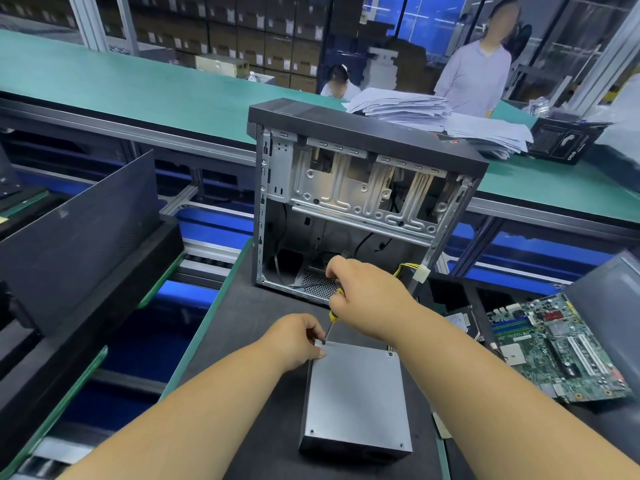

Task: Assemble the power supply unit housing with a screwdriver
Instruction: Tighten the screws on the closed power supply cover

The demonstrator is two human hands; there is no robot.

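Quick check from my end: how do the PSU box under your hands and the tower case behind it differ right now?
The power supply unit lies flat on the black mat, closed under a plain grey cover; the computer case stands upright with its side open, showing its metal frame and cables. The unit is smaller. The left hand and the right hand with the screwdriver work on the unit; the case is untouched. Both are metal boxes.

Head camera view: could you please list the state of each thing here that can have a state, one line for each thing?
Grey metal power supply box: lid on, lying flat on the dark mat.
Yellow-handled screwdriver: tip on the box's far-left corner screw.
Right hand: grips the screwdriver handle.
Left hand: holds the box's far-left corner.
Black computer tower case: upright, side open, inside bare.
Green motherboard: lying loose, outside the case.
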